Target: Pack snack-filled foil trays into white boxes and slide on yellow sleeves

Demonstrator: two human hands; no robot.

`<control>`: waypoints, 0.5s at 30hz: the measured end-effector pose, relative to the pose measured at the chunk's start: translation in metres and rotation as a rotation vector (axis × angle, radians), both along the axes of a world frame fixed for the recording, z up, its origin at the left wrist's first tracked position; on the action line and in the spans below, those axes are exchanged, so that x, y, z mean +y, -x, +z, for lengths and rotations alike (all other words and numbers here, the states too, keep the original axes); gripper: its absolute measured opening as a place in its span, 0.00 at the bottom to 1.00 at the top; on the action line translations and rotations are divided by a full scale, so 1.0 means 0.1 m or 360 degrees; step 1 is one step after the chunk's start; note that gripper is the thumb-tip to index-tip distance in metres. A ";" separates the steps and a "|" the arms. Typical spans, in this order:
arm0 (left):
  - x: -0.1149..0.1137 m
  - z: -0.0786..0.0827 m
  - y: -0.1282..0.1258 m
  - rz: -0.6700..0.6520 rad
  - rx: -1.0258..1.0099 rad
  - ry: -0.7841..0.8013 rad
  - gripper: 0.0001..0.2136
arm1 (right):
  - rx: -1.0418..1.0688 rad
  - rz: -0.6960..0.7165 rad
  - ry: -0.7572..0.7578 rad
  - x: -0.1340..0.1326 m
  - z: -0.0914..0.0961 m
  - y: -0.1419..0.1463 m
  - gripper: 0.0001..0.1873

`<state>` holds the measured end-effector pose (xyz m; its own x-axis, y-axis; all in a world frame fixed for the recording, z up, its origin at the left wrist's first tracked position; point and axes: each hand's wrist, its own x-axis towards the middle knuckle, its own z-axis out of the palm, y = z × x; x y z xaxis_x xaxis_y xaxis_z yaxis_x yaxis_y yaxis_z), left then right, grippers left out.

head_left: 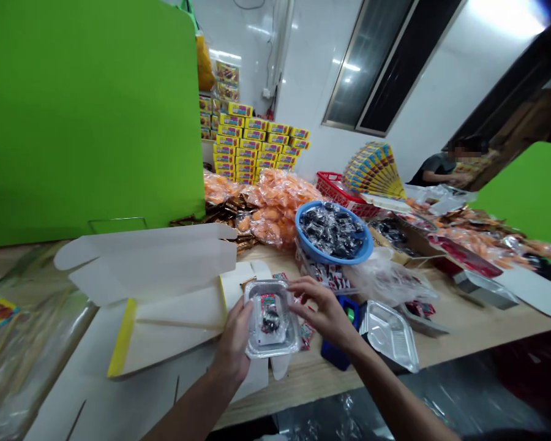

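My left hand (233,340) grips the left side of a rectangular foil tray (250,331). A clear-wrapped packet with dark sweets and a red-and-green label (270,315) lies inside the tray. My right hand (324,306) hovers at the tray's upper right corner, its fingers curved and apart, with nothing visible in them. An unfolded white carton with a yellow edge (174,300) lies flat under and left of the tray. A second foil tray (390,335) sits to the right of my right wrist.
A blue basket of wrapped dark sweets (334,233) stands beyond my hands, amid heaped orange packets (275,208). Stacked yellow boxes (252,141) rise behind. A seated co-worker (441,165) is at far right. A green board (87,116) stands left.
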<state>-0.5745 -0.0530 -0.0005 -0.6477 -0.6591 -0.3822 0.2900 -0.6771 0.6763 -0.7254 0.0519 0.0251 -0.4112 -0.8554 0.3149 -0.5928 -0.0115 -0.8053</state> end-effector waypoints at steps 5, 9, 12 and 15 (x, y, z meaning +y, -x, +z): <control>-0.32 0.09 -0.55 0.0205 -0.0160 0.0037 0.18 | 0.0028 -0.0105 -0.0332 -0.51 -0.43 0.14 0.07; -0.67 0.11 -0.95 0.0427 -0.0283 0.0166 0.14 | 0.0391 -0.0254 -0.0678 -0.95 -0.67 0.04 0.17; -0.93 0.04 -1.16 0.0563 -0.0377 0.0235 0.13 | 0.0400 -0.0269 -0.0888 -1.11 -0.69 -0.04 0.15; -1.15 -0.09 -1.29 0.0646 -0.0528 0.0337 0.14 | 0.0333 -0.0149 -0.0902 -1.08 -0.63 -0.01 0.08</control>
<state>-0.4457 -0.1675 -0.0096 -0.1936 -0.9148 -0.3544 0.2475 -0.3951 0.8847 -0.7241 -0.0558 -0.0377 -0.4715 -0.8766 -0.0964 -0.7168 0.4446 -0.5372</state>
